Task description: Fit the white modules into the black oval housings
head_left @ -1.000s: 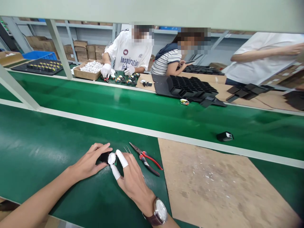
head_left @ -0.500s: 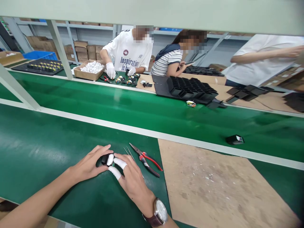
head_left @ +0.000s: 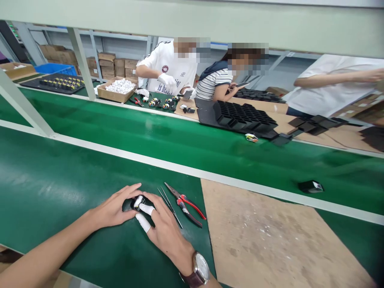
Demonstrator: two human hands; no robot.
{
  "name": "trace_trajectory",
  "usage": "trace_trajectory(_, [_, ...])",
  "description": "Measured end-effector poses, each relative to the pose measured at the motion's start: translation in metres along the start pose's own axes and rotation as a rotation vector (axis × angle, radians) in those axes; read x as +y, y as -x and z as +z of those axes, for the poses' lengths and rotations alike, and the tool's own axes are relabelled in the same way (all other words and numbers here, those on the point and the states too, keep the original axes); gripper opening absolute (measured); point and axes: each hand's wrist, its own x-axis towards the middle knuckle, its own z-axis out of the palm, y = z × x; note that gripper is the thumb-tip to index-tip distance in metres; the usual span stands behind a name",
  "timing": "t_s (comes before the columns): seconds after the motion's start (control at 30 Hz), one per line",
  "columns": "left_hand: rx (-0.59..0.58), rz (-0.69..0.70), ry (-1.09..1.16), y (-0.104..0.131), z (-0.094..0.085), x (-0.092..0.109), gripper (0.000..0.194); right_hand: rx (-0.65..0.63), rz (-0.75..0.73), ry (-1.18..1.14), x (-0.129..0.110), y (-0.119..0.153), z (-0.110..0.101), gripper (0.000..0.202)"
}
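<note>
A small black housing with a white piece in its opening (head_left: 138, 202) sits between my two hands over the green table. My left hand (head_left: 115, 206) curves round its left side, thumb and fingers against it. From the right, my right hand (head_left: 163, 218) holds it too, with white covers on two fingers, one of them pressed on the white piece. Just right of my right hand lie tweezers (head_left: 170, 208) and red-handled pliers (head_left: 186, 205), touching neither hand.
Cardboard (head_left: 270, 232) covers the table at the right. Beyond the white rail (head_left: 126, 159), a green belt (head_left: 168, 140) carries a black housing (head_left: 311, 186) and a small assembly (head_left: 251, 137). Other people work behind a row of black cases (head_left: 243, 116).
The white piece sits lower in the housing, and a covered finger of my right hand has moved onto it. The black housing and small assembly on the belt have shifted right.
</note>
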Motion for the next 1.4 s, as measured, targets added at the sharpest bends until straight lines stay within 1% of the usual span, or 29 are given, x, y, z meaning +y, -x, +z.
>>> trace_trajectory(0.13, [-0.063, -0.021, 0.067, 0.000, -0.001, 0.004, 0.086, -0.007, 0.019, 0.012, 0.003, 0.004, 0.002, 0.042])
trace_trajectory(0.23, [-0.073, -0.021, 0.065, 0.000, -0.002, 0.007, 0.087, -0.030, 0.011, 0.049, 0.005, 0.005, 0.003, 0.042])
trace_trajectory(0.4, [-0.057, -0.020, 0.056, -0.001, -0.001, 0.008, 0.088, -0.077, -0.045, 0.104, 0.007, 0.003, 0.002, 0.040])
trace_trajectory(0.57, [-0.060, -0.010, 0.049, -0.001, -0.001, 0.008, 0.091, -0.046, -0.045, 0.079, 0.011, 0.009, 0.007, 0.046])
trace_trajectory(0.67, [-0.056, -0.011, 0.042, -0.001, 0.000, 0.008, 0.088, -0.052, -0.041, 0.087, 0.010, 0.011, 0.008, 0.045])
trace_trajectory(0.77, [-0.037, -0.004, 0.030, -0.001, 0.002, 0.007, 0.086, -0.061, -0.033, 0.083, 0.009, 0.008, 0.004, 0.043])
trace_trajectory(0.83, [-0.010, 0.002, 0.011, -0.001, 0.003, 0.005, 0.085, -0.064, -0.019, 0.082, 0.010, 0.005, -0.002, 0.044])
trace_trajectory(0.9, [0.022, 0.003, -0.015, 0.000, 0.002, 0.003, 0.084, -0.031, 0.014, 0.144, 0.013, 0.004, -0.009, 0.045])
trace_trajectory(1.0, [0.049, -0.013, -0.057, 0.001, 0.000, 0.000, 0.082, 0.017, 0.098, 0.388, 0.021, 0.005, -0.018, 0.038])
trace_trajectory(1.1, [0.042, -0.045, -0.085, 0.002, -0.001, -0.002, 0.080, -0.045, 0.154, 0.611, 0.029, 0.010, -0.020, 0.027])
trace_trajectory(1.17, [0.041, -0.058, -0.090, 0.001, -0.002, -0.002, 0.079, -0.099, 0.149, 0.671, 0.033, 0.014, -0.017, 0.022])
trace_trajectory(1.23, [0.058, -0.059, -0.081, 0.000, -0.001, -0.003, 0.080, -0.144, 0.125, 0.676, 0.034, 0.017, -0.014, 0.026])
trace_trajectory(1.3, [0.084, -0.054, -0.066, -0.001, -0.001, -0.004, 0.079, -0.158, 0.102, 0.628, 0.031, 0.017, -0.012, 0.030])
trace_trajectory(1.4, [0.105, -0.047, -0.047, -0.001, 0.000, -0.004, 0.075, -0.081, 0.073, 0.459, 0.021, 0.013, -0.014, 0.028])
